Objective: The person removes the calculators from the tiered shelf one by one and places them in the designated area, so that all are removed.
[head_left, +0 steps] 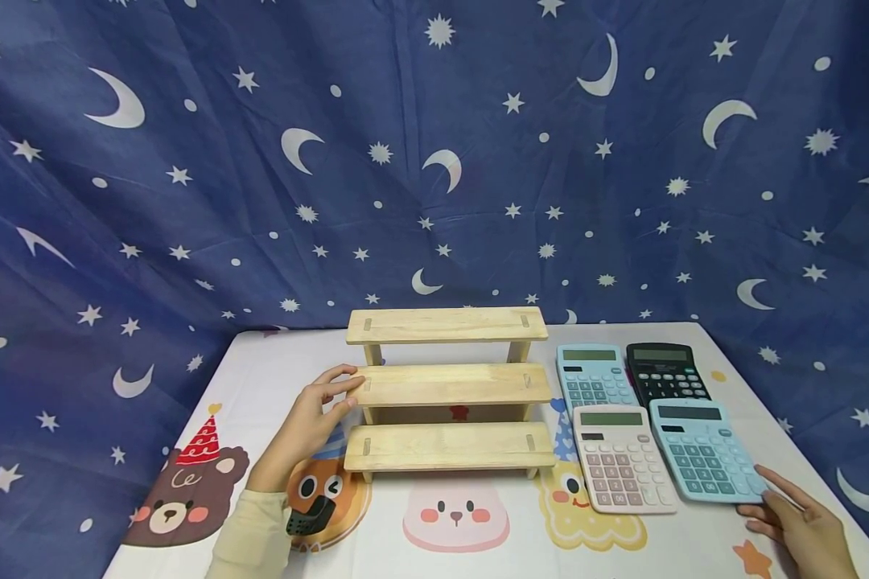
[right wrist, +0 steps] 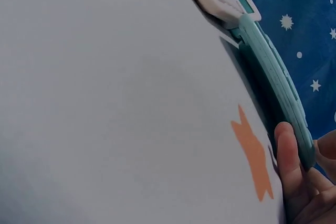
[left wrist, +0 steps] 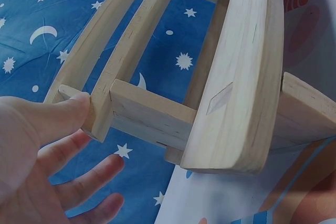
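A three-tier wooden display stand [head_left: 449, 384] stands in the middle of the table. At its left side my left hand [head_left: 311, 420] grips the end of the middle shelf with thumb and fingertip; in the left wrist view the other fingers of that hand [left wrist: 37, 156] spread out beside the stand. Far to the right, my right hand [head_left: 804, 527] pinches the near right corner of a light blue calculator [head_left: 706, 450]. The right wrist view shows one finger beneath this calculator [right wrist: 275, 82], its edge raised off the tabletop near the hand.
A pinkish-white calculator [head_left: 623, 458] lies left of the held one. Behind them are another blue calculator [head_left: 594, 374] and a black calculator [head_left: 666, 371], both partly covered. The white tablecloth [head_left: 290, 354] has cartoon prints. A dark blue star-and-moon curtain [head_left: 434, 161] hangs behind.
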`<state>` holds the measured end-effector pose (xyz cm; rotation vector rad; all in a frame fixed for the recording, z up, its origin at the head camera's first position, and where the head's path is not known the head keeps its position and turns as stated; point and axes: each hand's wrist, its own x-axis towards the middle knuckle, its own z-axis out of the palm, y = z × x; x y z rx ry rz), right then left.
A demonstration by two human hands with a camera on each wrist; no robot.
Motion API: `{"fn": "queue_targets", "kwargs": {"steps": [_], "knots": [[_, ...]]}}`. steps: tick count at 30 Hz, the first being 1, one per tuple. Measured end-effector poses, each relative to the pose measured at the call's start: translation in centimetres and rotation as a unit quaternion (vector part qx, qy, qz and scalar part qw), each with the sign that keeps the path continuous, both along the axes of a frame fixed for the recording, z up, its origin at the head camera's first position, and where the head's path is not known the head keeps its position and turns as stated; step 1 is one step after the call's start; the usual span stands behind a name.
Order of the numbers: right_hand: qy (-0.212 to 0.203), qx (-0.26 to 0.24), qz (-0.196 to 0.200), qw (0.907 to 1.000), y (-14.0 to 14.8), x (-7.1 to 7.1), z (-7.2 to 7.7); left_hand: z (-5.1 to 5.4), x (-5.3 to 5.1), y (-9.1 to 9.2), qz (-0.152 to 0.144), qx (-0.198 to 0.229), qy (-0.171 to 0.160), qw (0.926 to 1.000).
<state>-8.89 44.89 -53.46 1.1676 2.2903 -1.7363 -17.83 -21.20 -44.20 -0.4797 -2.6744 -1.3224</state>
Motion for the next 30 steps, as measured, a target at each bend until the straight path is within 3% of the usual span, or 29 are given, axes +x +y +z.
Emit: {"fn": "queue_targets", "kwargs": {"steps": [5,13,20,30], "knots": [[0.021,0.005,-0.008,0.9997,-0.2,0.1,-0.2,0.0,0.1,-0.1,0.002,-0.001,-0.001,1.0],[0.066,-0.034,-0.052,0.9959,-0.8,0.4,0.6,0.1,0.1,-0.1,0.004,0.0,0.001,1.0],[0.044,0.005,-0.026,0.9987,-0.1,0.1,-0.3,0.1,0.0,-0.1,0.002,0.002,0.003,1.0],[0.009,-0.008,-0.001,0.9999,0.9,0.0,-0.7,-0.1,-0.1,0.0,0.001,0.007,0.004,1.0]]}}
